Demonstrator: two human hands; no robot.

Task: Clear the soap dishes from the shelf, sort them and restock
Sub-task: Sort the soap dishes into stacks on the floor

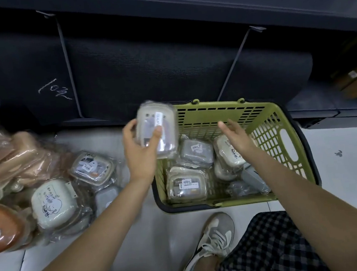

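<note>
- Gripping a wrapped soap dish (156,129), the left hand (139,147) holds it upright above the near-left corner of the green basket (280,130), thumb across the front, fingers curled round the back edge.
- The held dish is pale, sealed in clear film, with a white label strip on its face; it is blurred.
- The right hand (237,136) hangs over the inside of the basket, fingers straight and spread, holding nothing, just above a cream dish with a cartoon print (228,150).
- Below and between the hands, more wrapped dishes lie in the basket: a grey one (196,152) and a clear-lidded one with a label (186,185) nearest the left forearm.
- To the left of the left hand, a loose pile sits on the floor (337,164): a cream cartoon-printed dish (53,202), a clear-lidded one (91,166), and tan ones in film (13,156) further out.
- Beyond both hands runs the dark shelf (167,71), with thin wire dividers.
- Near the right elbow are a grey sneaker (213,242) and checked shorts (269,248).
</note>
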